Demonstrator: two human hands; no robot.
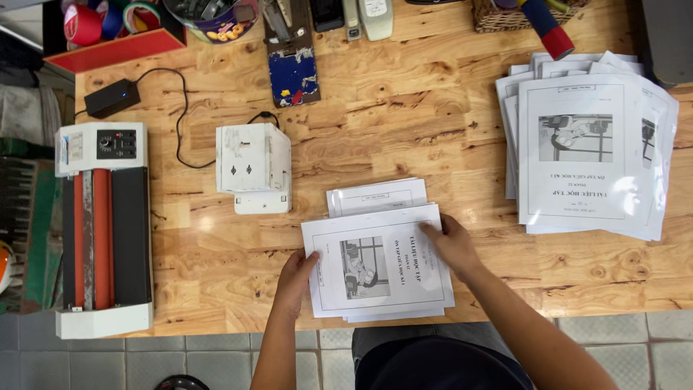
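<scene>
meanwhile, left hand (296,273) and right hand (451,244) pinched a printed booklet (377,267) with fingers at nine and three o'clock, squaring it on the surface (404,130).

The table (404,123) is honey-brown wood with dark knots. White booklets (379,263) bearing black-and-grey cover pictures lie at six and three o'clock. At nine o'clock, a white laminator (101,231) shows black and orange-red bands. A red tray (115,49) sits at eleven.
</scene>
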